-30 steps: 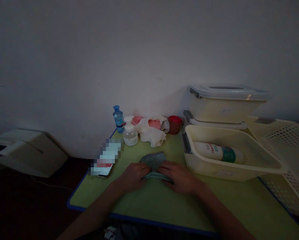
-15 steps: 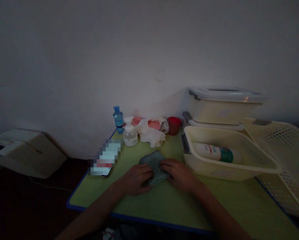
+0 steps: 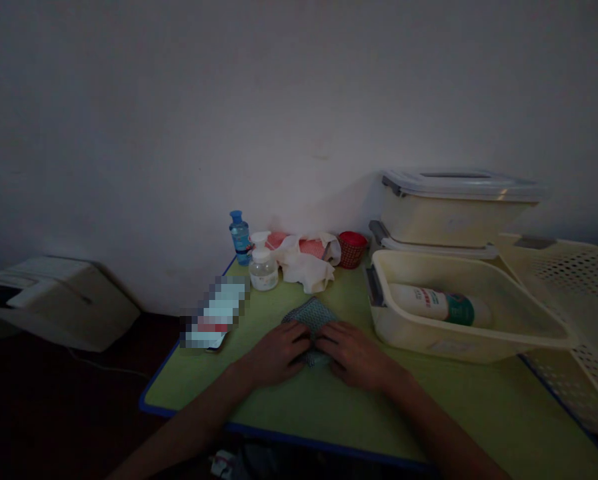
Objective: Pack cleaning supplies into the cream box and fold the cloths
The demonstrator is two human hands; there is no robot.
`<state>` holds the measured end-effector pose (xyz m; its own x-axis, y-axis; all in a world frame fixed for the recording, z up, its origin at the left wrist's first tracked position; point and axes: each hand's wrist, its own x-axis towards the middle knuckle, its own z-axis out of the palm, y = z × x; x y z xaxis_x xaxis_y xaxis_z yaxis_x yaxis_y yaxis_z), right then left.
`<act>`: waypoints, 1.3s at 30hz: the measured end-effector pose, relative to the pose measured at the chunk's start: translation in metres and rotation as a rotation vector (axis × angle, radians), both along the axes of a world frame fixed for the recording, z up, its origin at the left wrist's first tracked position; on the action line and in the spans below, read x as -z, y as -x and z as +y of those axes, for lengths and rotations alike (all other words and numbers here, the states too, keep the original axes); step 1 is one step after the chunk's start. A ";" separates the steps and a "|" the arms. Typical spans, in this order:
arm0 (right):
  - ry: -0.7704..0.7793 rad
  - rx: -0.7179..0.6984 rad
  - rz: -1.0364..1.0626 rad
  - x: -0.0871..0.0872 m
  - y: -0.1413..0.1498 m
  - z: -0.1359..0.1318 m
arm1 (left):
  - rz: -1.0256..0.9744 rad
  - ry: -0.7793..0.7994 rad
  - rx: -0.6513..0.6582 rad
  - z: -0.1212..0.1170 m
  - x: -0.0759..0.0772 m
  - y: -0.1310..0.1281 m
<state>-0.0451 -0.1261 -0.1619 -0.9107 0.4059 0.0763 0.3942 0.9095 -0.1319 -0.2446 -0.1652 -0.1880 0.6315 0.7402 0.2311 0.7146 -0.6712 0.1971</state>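
A grey-green patterned cloth (image 3: 313, 315), folded small, lies on the yellow-green table (image 3: 299, 407) in front of me. My left hand (image 3: 279, 353) grips its left side with curled fingers. From the other side, my right hand (image 3: 351, 353) has its fingers bent over the cloth's right part. Both hands rest low at the tabletop, and their fingertips nearly meet at the middle of the cloth. The hands hide much of its near half. The thumbs show only in part.
A blurred-out phone-like object (image 3: 216, 313) lies left. Behind stand a blue bottle (image 3: 239, 239), a pump bottle (image 3: 263, 270), a crumpled white cloth (image 3: 306, 270) and a red basket (image 3: 353, 250). At right, an open bin (image 3: 459, 340) holds a white-green bottle (image 3: 439, 305), beside lidded boxes (image 3: 453, 217).
My hands have come closer together over the cloth, the right one moving in leftward, covering more of it. The whole view has shifted slightly.
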 end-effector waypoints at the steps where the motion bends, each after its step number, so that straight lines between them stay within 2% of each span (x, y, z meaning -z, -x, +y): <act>1: 0.007 0.053 0.003 -0.001 -0.001 0.002 | -0.002 -0.002 -0.004 0.000 -0.001 0.000; 4: 0.028 0.187 0.014 -0.003 -0.005 0.008 | -0.015 0.013 -0.018 0.000 -0.004 0.000; 8: 0.067 0.244 -0.018 -0.006 -0.007 0.009 | -0.077 0.057 -0.079 0.000 -0.002 0.003; 12: 0.146 0.318 0.017 -0.003 -0.010 0.010 | -0.207 0.111 -0.193 0.000 0.001 0.005; 18: 0.339 0.456 0.268 0.006 -0.010 0.018 | -0.545 0.258 -0.366 0.004 -0.004 0.002; 24: 0.434 0.560 0.371 0.016 -0.002 0.023 | -0.678 0.282 -0.617 0.010 0.001 0.003; 29: 0.415 0.581 0.396 0.017 0.007 0.023 | -0.718 0.291 -0.630 0.012 0.007 0.003; 39: 0.421 0.554 0.376 0.014 0.005 0.024 | -0.773 0.257 -0.666 0.012 0.006 -0.001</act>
<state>-0.0498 -0.1020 -0.1764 -0.5111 0.8560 0.0779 0.6362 0.4377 -0.6353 -0.2441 -0.1533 -0.1938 -0.1732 0.9674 0.1847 0.5432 -0.0626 0.8372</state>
